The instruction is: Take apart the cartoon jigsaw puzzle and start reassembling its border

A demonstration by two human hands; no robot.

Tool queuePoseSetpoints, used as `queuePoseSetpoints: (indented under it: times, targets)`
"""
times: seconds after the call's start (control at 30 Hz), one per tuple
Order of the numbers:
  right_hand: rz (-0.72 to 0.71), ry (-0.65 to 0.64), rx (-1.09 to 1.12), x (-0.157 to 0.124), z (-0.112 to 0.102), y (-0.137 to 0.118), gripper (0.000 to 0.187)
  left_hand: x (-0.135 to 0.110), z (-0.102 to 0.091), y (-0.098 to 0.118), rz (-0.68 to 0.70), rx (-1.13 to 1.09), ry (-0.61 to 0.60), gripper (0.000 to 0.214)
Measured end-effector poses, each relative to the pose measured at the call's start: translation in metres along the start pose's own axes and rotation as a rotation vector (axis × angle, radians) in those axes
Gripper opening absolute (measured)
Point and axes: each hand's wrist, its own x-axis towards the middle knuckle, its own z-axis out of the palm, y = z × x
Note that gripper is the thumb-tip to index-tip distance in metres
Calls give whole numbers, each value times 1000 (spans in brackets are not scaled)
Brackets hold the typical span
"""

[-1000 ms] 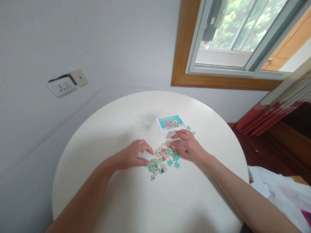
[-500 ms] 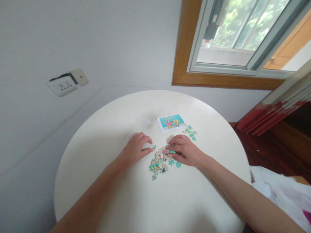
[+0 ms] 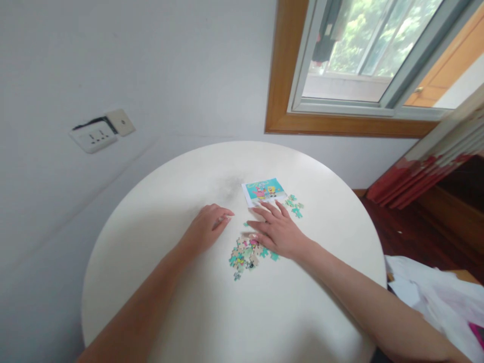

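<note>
My left hand (image 3: 207, 225) rests on the white table, left of a loose pile of jigsaw puzzle pieces (image 3: 239, 255). Its thumb and index tip are close together; whether something small sits between them is hidden. My right hand (image 3: 278, 231) lies palm down with fingers spread, its thumb over the pile's upper edge, covering some pieces. A small teal piece (image 3: 245, 224) shows by its fingertips. Beyond the fingers lies a picture card (image 3: 264, 191) with a pink and a yellow cartoon figure on teal. Right of the card is a smaller group of teal and pale pieces (image 3: 294, 205).
The round white table (image 3: 151, 252) stands against a pale wall with a socket (image 3: 94, 137). A wood-framed window (image 3: 280, 101) is at the back right, a red and cream curtain (image 3: 412, 174) beside it. White cloth or plastic (image 3: 434, 295) lies at the lower right.
My left hand has drawn back left from the pile, its thumb and fingers closing together. My right hand has spread its fingers and reached a little forward and left. The view shifted slightly.
</note>
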Motion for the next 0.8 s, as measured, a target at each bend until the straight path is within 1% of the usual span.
queuePoseSetpoints:
  times: [0.07, 0.17, 0.27, 0.33, 0.4, 0.6, 0.67, 0.8]
  targets:
    - [87, 24, -33, -6, -4, 12, 38, -1, -3, 1, -13, -35, -35, 25]
    - [215, 38, -73, -18, -10, 37, 34, -5, -9, 7, -12, -141, -169, 23]
    - [277, 45, -118, -27, -13, 60, 31, -10, -18, 12, -60, -224, -316, 26]
    - [285, 50, -132, -30, -14, 70, 30, -12, -24, 14, -76, -219, -414, 30]
    - [287, 66, -114, -29, -13, 76, 31, -14, -29, 13, -58, -196, -480, 34]
    - [292, 206, -7, -25, -10, 80, 27, -17, -37, 12, 7, -194, -596, 43]
    - [262, 222, 23, -23, -9, 75, 28, -17, -36, 14, 27, -183, -600, 44]
    - [152, 190, 82, -17, -9, 54, 31, -17, -30, 15, 59, -139, -547, 43]
